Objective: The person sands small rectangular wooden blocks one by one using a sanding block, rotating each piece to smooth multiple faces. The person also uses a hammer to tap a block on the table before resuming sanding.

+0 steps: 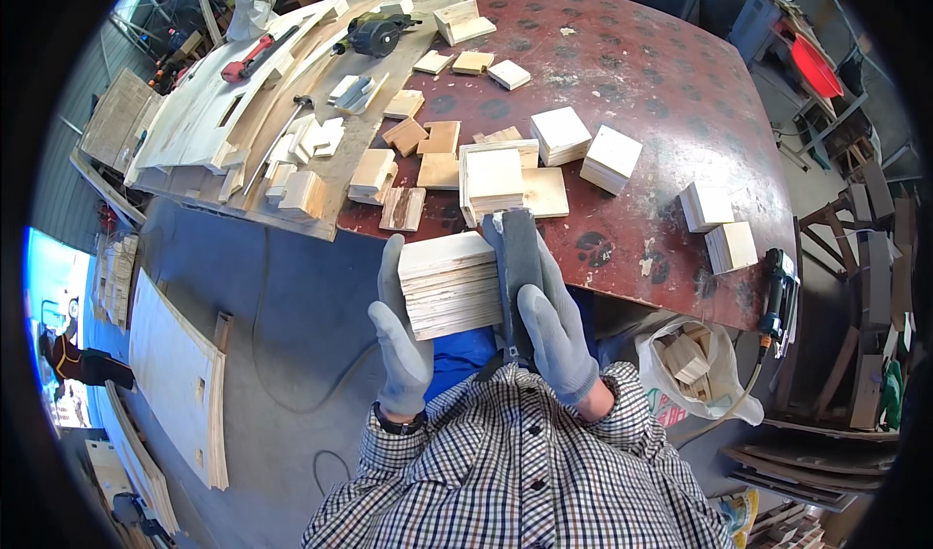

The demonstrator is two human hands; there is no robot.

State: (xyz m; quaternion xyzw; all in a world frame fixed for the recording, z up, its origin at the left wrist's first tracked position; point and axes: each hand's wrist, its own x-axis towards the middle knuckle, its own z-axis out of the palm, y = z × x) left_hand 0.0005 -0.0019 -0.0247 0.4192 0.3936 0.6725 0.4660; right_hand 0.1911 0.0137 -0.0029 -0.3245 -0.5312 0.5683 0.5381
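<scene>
In front of my chest, my left hand point(400, 347), in a grey glove, grips the left side of a stack of square plywood pieces point(450, 294) whose layered edges face me. My right hand point(562, 333), gloved too, is closed on a dark grey oblong block point(518, 267). That block lies upright along the stack's right side, touching it or very close to it. What the block is for sure I cannot tell. Just beyond my hands, on the table, sits another plywood stack point(491, 178), with loose wooden pieces point(439, 170) around it.
The dark red table point(671, 112) carries more stacks, including small blocks point(731, 246) at the right. A black air tool point(777, 291) hangs at its right edge above a white sack point(653, 355) of offcuts. Boards at the left hold a hammer point(301, 102), a red tool point(248, 61) and a dark power tool point(374, 36).
</scene>
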